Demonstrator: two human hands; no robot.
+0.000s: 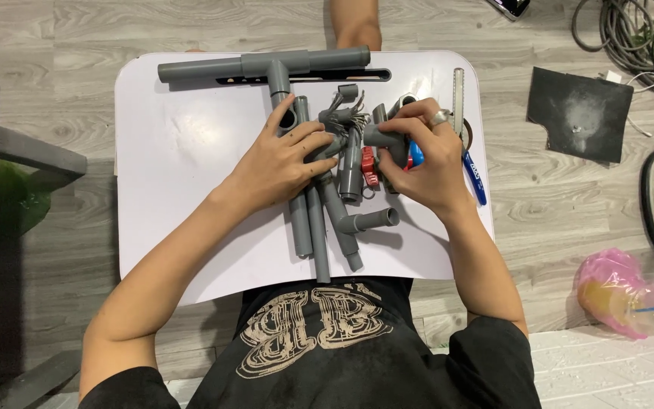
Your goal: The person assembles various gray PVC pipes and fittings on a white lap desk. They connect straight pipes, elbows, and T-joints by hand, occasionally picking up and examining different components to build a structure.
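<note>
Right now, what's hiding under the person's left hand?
Under the left hand lie grey pipes side by side on the white tray; their lower ends stick out toward the person. The fingers touch a grey fitting. The stretch beneath the palm is covered.

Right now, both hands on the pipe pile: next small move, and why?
Probably lift the grey fitting clear of the pile. The right hand already pinches it, while the left hand presses down on the loose grey pipes on the white tray. Other pieces crowd closely around it, so fitting anything there looks awkward.
</note>
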